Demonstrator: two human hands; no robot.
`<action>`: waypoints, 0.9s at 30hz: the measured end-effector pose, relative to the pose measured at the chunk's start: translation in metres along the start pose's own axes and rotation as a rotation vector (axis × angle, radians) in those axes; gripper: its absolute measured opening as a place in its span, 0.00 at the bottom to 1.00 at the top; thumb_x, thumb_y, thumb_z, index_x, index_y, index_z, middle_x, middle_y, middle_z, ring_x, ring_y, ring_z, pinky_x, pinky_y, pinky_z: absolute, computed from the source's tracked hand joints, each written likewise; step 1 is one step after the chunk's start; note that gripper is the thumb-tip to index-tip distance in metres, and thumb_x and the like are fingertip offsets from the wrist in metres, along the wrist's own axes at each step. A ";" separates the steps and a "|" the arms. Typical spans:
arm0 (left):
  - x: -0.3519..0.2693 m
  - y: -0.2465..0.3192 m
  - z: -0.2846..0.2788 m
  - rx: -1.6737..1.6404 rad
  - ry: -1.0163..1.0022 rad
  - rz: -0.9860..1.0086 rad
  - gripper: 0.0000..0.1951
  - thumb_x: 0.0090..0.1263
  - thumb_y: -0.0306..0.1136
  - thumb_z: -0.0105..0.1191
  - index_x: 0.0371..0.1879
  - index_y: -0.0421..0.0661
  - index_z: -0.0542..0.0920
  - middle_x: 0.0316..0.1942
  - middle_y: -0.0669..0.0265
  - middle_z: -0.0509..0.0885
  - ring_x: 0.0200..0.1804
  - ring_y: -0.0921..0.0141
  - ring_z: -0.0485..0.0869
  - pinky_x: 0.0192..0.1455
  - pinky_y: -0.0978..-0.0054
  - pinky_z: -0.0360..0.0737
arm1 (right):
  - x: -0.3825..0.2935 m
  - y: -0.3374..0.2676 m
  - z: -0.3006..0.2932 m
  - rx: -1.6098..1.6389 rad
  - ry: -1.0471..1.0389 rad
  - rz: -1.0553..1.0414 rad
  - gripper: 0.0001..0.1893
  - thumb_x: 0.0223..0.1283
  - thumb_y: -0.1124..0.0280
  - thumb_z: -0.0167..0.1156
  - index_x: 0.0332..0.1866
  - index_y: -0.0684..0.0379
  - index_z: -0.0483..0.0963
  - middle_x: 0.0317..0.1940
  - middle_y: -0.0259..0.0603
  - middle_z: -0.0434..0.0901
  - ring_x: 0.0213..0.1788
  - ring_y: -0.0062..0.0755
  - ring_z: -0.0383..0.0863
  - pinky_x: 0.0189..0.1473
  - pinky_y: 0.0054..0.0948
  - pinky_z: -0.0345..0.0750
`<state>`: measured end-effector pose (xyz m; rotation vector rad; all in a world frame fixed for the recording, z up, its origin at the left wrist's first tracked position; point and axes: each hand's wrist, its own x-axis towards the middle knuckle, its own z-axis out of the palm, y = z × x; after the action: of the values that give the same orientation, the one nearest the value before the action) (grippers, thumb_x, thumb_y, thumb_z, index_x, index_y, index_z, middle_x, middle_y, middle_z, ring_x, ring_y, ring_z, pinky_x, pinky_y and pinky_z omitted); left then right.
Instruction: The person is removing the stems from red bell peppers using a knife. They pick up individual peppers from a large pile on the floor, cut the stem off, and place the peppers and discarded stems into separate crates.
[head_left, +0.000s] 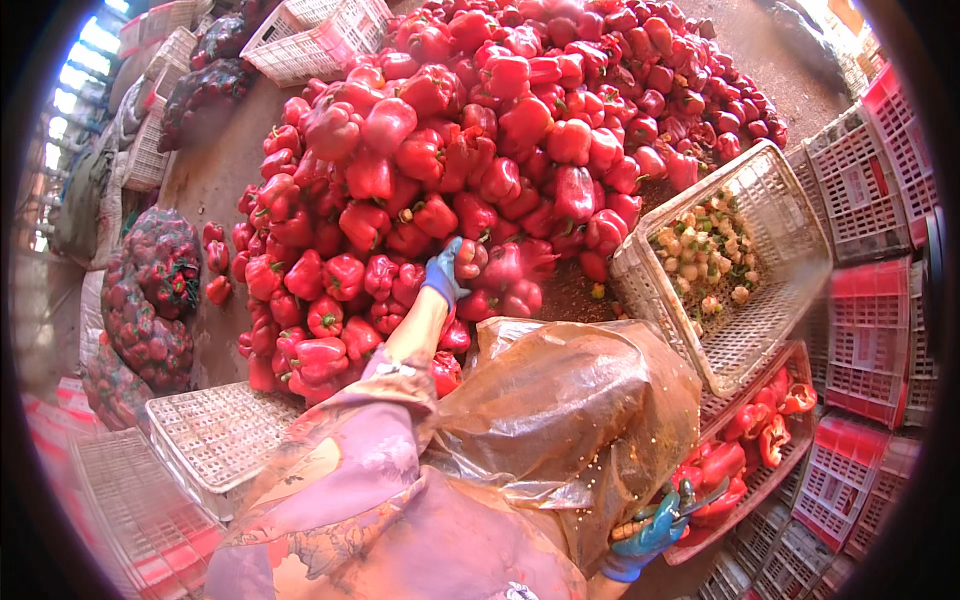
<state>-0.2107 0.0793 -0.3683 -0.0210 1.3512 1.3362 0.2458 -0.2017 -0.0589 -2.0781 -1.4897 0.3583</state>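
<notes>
My left hand (448, 274), in a blue glove, reaches into a large heap of red bell peppers (517, 120) and has its fingers on one red bell pepper (470, 259) at the near side of the heap. At the lower right my right hand (651, 534), in a blue-green glove, is closed on a knife (705, 499), its blade pointing up and right. Beside that hand, cut and whole red peppers (724, 461) lie in a red crate (801, 442). A brown plastic apron (562, 390) with seeds on it covers my lap.
A tilted white crate (637, 262) holds pepper cores (701, 247) at the right. Stacked crates (870, 330) line the far right. Net bags of peppers (150, 300) and an upturned white crate (221, 435) are at the left. Another white crate (319, 41) stands behind the heap.
</notes>
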 end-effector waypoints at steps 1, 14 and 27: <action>0.006 0.005 0.010 -0.052 -0.053 -0.086 0.12 0.66 0.37 0.62 0.38 0.52 0.71 0.25 0.70 0.75 0.26 0.66 0.76 0.27 0.62 0.66 | 0.002 -0.001 -0.001 -0.101 -0.005 -0.124 0.19 0.74 0.67 0.51 0.61 0.68 0.73 0.64 0.53 0.71 0.65 0.48 0.71 0.66 0.44 0.70; 0.023 0.001 0.000 0.163 0.236 0.098 0.20 0.51 0.30 0.70 0.42 0.46 0.78 0.35 0.66 0.81 0.31 0.68 0.79 0.31 0.64 0.79 | 0.028 -0.040 0.000 -0.183 0.109 -0.182 0.20 0.72 0.64 0.52 0.58 0.69 0.70 0.55 0.64 0.75 0.48 0.57 0.79 0.48 0.45 0.78; -0.302 0.104 0.159 0.433 -0.777 0.481 0.38 0.52 0.33 0.77 0.64 0.45 0.72 0.58 0.64 0.76 0.60 0.70 0.77 0.65 0.68 0.76 | 0.104 -0.193 0.037 0.912 -0.623 0.345 0.17 0.77 0.62 0.48 0.51 0.66 0.77 0.27 0.37 0.80 0.22 0.23 0.78 0.25 0.22 0.75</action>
<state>-0.0782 0.0240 -0.0413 1.0667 0.9533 1.2030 0.1121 -0.0493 0.0329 -1.4813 -0.9245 1.5927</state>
